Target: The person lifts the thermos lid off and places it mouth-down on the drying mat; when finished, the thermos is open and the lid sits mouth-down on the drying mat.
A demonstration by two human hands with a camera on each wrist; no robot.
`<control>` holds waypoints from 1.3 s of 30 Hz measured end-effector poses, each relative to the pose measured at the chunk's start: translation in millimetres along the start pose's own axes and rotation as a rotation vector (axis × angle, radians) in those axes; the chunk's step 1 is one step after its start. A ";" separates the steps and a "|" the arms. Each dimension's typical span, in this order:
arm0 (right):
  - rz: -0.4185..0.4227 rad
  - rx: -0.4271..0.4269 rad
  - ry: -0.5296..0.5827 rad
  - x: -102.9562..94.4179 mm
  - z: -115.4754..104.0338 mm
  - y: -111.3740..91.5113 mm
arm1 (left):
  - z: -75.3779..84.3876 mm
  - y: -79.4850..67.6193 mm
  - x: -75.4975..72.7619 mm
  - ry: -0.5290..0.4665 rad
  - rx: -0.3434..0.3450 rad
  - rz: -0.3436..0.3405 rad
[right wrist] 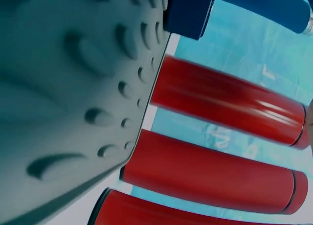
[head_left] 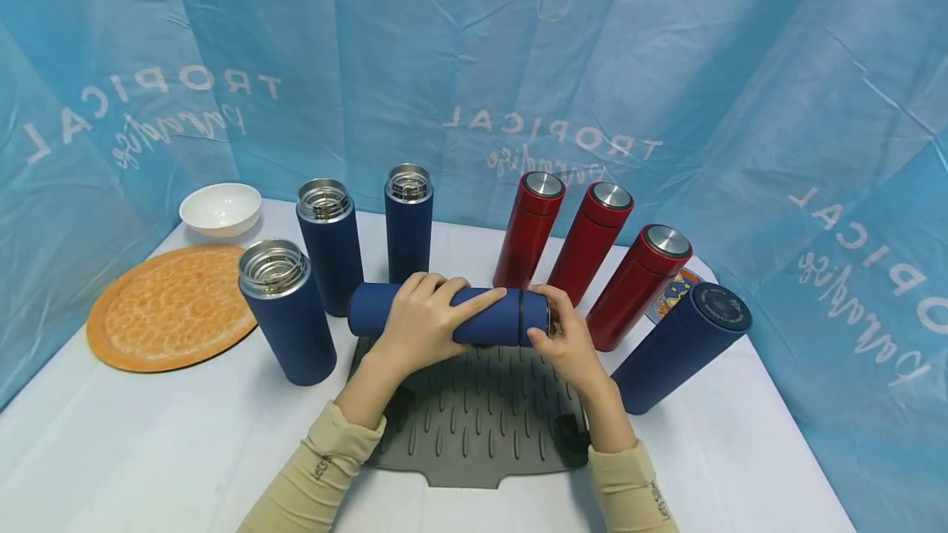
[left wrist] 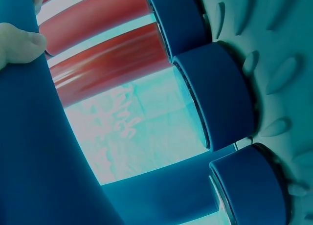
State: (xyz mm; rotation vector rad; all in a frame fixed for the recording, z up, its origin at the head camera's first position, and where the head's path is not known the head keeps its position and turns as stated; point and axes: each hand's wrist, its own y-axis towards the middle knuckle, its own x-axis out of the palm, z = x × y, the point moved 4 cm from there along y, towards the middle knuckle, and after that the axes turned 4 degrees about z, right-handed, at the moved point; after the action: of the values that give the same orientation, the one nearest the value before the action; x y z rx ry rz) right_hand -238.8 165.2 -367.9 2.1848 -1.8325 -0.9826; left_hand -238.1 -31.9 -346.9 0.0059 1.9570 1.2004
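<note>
A dark blue flask (head_left: 444, 312) lies level in both hands just above a grey ribbed mat (head_left: 481, 426). My left hand (head_left: 418, 323) grips its body, with the fingers over the top. My right hand (head_left: 560, 341) curls round the lidded end (head_left: 535, 317) on the right. In the left wrist view the held blue flask (left wrist: 34, 161) fills the left side, and a thumb (left wrist: 19, 41) presses on it. The right wrist view shows only the mat (right wrist: 63, 88) and red flasks (right wrist: 225, 98), no hand.
Three open blue flasks (head_left: 285, 311) (head_left: 329, 241) (head_left: 409, 220) stand at the left. Three lidded red flasks (head_left: 529, 229) (head_left: 592, 241) (head_left: 640, 286) and a lidded blue flask (head_left: 681, 348) stand at the right. A white bowl (head_left: 220, 208) and an orange plate (head_left: 170, 307) sit far left.
</note>
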 end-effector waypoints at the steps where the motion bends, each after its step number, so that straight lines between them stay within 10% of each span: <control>1: 0.000 -0.021 -0.020 -0.3 -5.7 0.2 | 0.2 -0.4 0.2 -0.001 0.001 -0.007; 22: -0.092 -0.079 -0.135 -1.6 12.1 -2.3 | -5.4 -4.5 4.1 -0.198 -0.120 -0.295; 39: -0.096 0.413 0.065 -0.8 11.3 2.8 | -4.5 -4.4 7.9 -0.132 -0.082 -0.256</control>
State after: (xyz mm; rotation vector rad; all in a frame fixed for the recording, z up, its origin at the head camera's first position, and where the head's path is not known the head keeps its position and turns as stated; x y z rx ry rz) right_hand -247.4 168.7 -375.1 2.5175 -2.0660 -0.5746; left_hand -244.5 -34.5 -354.2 -0.1978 1.7333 1.0818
